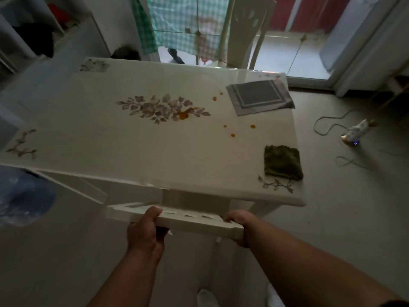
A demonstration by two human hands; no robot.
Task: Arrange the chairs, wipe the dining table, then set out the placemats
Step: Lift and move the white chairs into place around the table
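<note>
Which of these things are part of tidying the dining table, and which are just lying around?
Part of the job:
white chair, gripped by left hand and right hand
dining table with orange spills
green cloth
grey placemats
second chair

Lying about:
cable on the floor
checked laundry
blue bag

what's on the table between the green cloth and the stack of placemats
In the head view, only small orange spill drops on bare table lie between the green cloth and the placemats.
</note>
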